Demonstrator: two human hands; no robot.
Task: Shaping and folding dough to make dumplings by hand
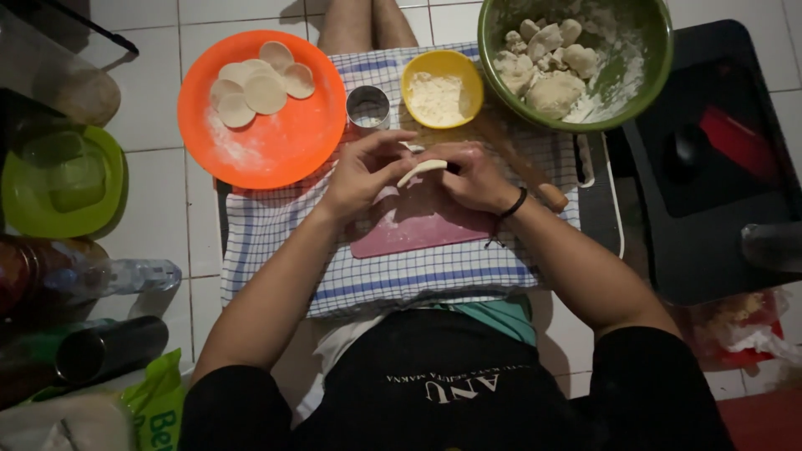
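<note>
A folded piece of dough (420,171) sits above a pink board (422,225), pinched at its ends by the fingers of the left hand (363,171) and right hand (476,177). Behind lie a rolling pin (522,167), yellow flour bowl (442,88), metal cutter (368,107), orange plate (284,142) of dough rounds (261,83), and green bowl (652,50) of dough lumps.
</note>
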